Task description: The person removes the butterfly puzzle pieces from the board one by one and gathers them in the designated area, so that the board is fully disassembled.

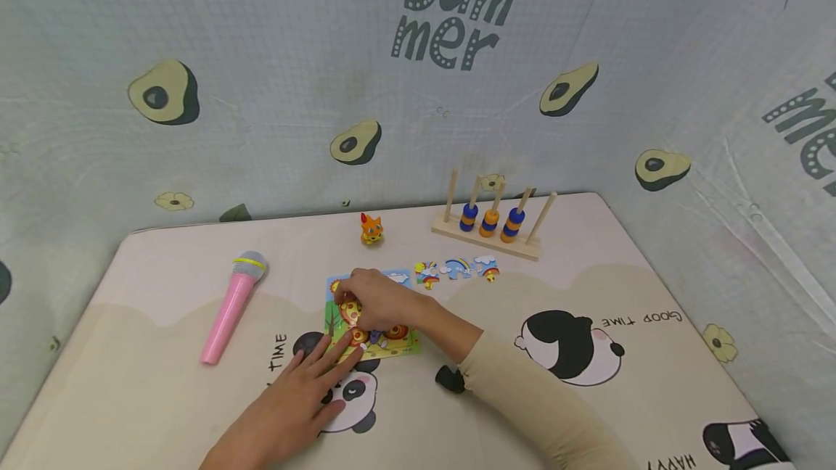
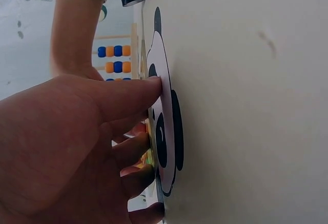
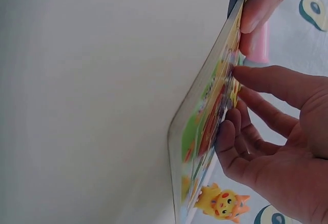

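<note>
A colourful jigsaw puzzle board (image 1: 410,343) lies flat in the middle of the table in the head view. My right hand (image 1: 382,299) reaches over its upper left part, fingers bent down. In the right wrist view, the thumb and fingers of that hand pinch a small yellow puzzle piece (image 3: 235,92) against the board's face; much of the piece is hidden. My left hand (image 1: 290,401) lies with spread, fairly straight fingers, their tips on the board's lower edge. Right of the board are three loose puzzle pieces (image 1: 457,268) in a row.
A pink toy microphone (image 1: 231,310) lies on the left. Behind the board stands an orange toy figure (image 1: 371,229). To the back right is a wooden peg stand (image 1: 486,239) with blue and orange beads. A patterned cloth wall (image 1: 274,93) rises behind the table.
</note>
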Demonstrator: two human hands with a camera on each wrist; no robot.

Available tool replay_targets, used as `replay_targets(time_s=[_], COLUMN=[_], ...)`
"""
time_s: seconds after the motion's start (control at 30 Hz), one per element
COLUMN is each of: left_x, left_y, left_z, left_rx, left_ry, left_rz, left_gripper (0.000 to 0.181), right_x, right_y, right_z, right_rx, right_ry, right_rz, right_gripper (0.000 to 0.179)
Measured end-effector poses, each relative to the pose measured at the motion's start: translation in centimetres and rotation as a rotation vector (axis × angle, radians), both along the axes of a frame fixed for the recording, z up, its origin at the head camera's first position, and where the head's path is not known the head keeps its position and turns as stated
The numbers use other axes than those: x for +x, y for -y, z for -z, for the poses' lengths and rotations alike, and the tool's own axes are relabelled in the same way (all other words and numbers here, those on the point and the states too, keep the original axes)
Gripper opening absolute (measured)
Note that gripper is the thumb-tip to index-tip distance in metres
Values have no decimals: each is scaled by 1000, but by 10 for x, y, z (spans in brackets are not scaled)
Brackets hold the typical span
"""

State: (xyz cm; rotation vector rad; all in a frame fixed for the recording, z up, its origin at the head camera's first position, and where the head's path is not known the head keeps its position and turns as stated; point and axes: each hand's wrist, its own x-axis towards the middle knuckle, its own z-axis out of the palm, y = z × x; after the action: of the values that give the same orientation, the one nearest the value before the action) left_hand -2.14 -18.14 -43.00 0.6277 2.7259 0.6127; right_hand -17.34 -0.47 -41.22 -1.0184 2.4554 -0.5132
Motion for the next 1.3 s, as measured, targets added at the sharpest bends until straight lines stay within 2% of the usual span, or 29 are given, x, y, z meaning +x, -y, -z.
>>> replay_targets(time_s=[0.13, 0.43, 0.7, 0.87, 1.03, 1.3], left_x=[0, -1, -1, -1, -1, 2], left_y=[0, -2, -3, -3, -3, -2], left_z=[0, 1, 2, 2, 1, 1], left_rx=[3, 6, 10, 2, 2, 0], left_ry=[-14, 6, -21, 0, 17, -14], left_rz=[6, -8, 10, 6, -7, -10], left_gripper=[67, 67, 66, 66, 67, 66], right_x=[0, 0, 1, 2, 2, 3], right_y=[-1, 1, 1, -4, -11, -30], right_z=[0, -1, 0, 0, -2, -6], right_rx=[-8, 0, 18, -18, -55, -131], right_ry=[-11, -25, -43, -29, -51, -23], right_rz=[-1, 11, 30, 54, 60, 103], right_gripper=[42, 41, 39, 38, 38, 39])
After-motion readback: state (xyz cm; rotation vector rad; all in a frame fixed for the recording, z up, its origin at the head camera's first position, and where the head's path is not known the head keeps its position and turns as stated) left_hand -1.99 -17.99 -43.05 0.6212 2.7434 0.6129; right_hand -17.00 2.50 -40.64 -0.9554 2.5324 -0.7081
